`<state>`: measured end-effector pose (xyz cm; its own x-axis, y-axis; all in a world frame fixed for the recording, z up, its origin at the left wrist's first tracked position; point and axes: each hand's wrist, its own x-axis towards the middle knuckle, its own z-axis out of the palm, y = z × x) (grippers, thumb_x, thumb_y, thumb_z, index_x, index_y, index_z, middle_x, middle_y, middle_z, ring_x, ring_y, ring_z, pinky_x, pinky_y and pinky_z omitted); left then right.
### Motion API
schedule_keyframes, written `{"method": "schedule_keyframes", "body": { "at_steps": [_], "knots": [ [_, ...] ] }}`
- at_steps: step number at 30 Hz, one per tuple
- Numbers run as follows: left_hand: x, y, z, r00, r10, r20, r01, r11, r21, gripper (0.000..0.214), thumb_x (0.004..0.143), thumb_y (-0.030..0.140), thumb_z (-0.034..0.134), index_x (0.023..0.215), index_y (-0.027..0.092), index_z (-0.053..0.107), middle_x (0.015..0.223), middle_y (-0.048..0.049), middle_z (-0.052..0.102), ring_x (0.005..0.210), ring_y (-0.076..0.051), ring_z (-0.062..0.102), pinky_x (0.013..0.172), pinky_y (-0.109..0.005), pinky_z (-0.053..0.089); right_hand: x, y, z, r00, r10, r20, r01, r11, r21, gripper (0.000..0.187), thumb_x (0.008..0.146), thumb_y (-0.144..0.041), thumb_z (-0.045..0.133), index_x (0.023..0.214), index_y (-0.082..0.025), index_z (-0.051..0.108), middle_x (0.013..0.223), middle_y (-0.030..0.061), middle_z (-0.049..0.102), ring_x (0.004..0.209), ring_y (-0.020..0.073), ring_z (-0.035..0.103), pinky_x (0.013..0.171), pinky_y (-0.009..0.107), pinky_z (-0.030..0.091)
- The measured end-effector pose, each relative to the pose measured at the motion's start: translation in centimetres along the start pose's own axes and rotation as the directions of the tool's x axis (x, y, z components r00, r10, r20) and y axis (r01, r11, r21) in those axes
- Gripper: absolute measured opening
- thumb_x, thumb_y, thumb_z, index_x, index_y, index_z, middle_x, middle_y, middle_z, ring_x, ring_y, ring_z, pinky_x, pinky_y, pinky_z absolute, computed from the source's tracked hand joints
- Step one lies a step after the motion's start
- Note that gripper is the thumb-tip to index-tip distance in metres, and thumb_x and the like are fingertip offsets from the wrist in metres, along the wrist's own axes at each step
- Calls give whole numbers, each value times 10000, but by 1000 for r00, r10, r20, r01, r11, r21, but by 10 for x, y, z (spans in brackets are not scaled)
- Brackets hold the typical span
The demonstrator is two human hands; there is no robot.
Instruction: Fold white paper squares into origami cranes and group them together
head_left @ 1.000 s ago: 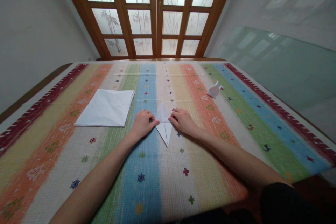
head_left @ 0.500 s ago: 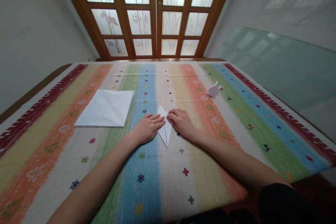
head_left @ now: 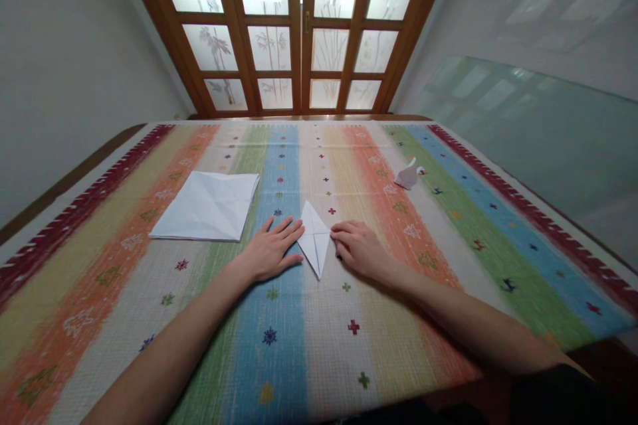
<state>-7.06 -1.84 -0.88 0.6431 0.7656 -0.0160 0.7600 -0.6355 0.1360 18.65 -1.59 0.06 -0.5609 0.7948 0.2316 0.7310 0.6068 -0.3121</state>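
A small white folded paper [head_left: 315, 242], shaped like a long diamond with a crease across it and a slit down its lower half, lies flat on the striped tablecloth [head_left: 326, 358]. On its left side rests my left hand [head_left: 273, 249], palm down and fingers spread, with the fingertips at the paper's edge. My right hand [head_left: 363, 251] has its fingers curled together, and their tips meet the paper's right corner. The thumb of that hand is partly tucked beneath the fingers.
Left of my hands lies a stack of white square paper [head_left: 204, 206]. A small white folded paper figure [head_left: 407, 174] stands at the right. Beyond the table's far edge is a wooden door [head_left: 301, 66] with frosted panes, and a glass panel [head_left: 538, 126] leans along the right wall.
My left hand has slid left off the paper's middle and its fingers have spread. My right hand has shifted right and slightly nearer, to the paper's right corner. The view has tilted slightly.
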Motion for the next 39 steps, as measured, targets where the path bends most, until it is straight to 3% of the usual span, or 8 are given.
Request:
{"method": "schedule_keyframes", "body": {
  "at_steps": [5, 10, 16, 20, 23, 25, 31, 39],
  "knots": [
    [0, 1, 0, 998, -27, -53, 25, 999, -25, 555, 945, 527, 414, 1413, 229, 436, 1495, -99, 429, 1401, -295, 347, 1128, -536, 228, 23, -1, 2, 969, 241, -48, -234, 966, 113, 132, 846, -296, 639, 860, -167, 662, 936, 94, 655, 833, 199, 598, 747, 323, 454],
    [8, 1, 2, 962, -139, -236, 106, 983, -148, 349, 905, 419, 549, 1180, 219, 630, 1314, -94, 606, 1283, -286, 479, 1070, -490, 349, 38, -3, 12, 965, 262, -1, -261, 963, 71, 93, 795, -236, 679, 799, -176, 608, 881, 75, 617, 798, 196, 566, 726, 324, 423],
    [20, -3, -1, 877, -346, -333, 236, 915, -328, 374, 804, 342, 678, 1121, 150, 635, 1129, -122, 677, 1081, -278, 593, 952, -437, 447, 46, 2, 19, 949, 313, 35, -301, 868, 396, 108, 769, -152, 631, 699, -193, 560, 675, 11, 595, 626, 146, 535, 585, 271, 396],
    [27, 1, -15, 847, -304, -437, 75, 881, -467, 128, 859, 270, 593, 875, 191, 692, 867, -45, 711, 857, -200, 634, 811, -348, 486, 50, 3, 3, 961, 237, -142, -132, 846, 517, 67, 820, -241, 606, 775, -197, 584, 713, 13, 637, 648, 148, 577, 606, 271, 444],
    [31, 6, -26, 715, -279, -641, 14, 922, -386, 184, 909, 259, 525, 877, 222, 703, 853, -43, 704, 846, -192, 613, 810, -359, 472, 50, 5, -17, 921, 120, -372, 51, 907, 419, 152, 876, -275, 562, 1000, -217, 629, 846, 44, 701, 797, 181, 631, 751, 328, 478],
    [33, 7, -28, 676, -211, -706, 34, 966, -256, 216, 925, 257, 501, 881, 236, 711, 883, -57, 703, 882, -203, 594, 830, -379, 454, 49, 9, -24, 918, -10, -397, 143, 941, 308, 160, 914, -273, 516, 949, -237, 668, 902, 58, 724, 885, 199, 636, 841, 372, 466],
    [36, 2, -7, 928, 43, -369, -67, 996, -53, 232, 895, 183, 497, 934, 223, 722, 952, -83, 687, 915, -219, 573, 831, -391, 447, 33, 35, -1, 976, -173, -129, 194, 967, 168, 229, 871, -145, 522, 832, -228, 732, 940, 66, 738, 943, 210, 618, 879, 403, 467],
    [50, 11, -6, 951, -139, -276, 91, 980, -179, 192, 876, 321, 582, 827, 191, 714, 835, -69, 673, 883, -237, 582, 815, -395, 451, 36, 31, 6, 991, 130, -37, -111, 939, 327, 137, 814, -161, 605, 773, -188, 733, 907, 78, 712, 895, 196, 640, 844, 354, 485]
  ]
}}
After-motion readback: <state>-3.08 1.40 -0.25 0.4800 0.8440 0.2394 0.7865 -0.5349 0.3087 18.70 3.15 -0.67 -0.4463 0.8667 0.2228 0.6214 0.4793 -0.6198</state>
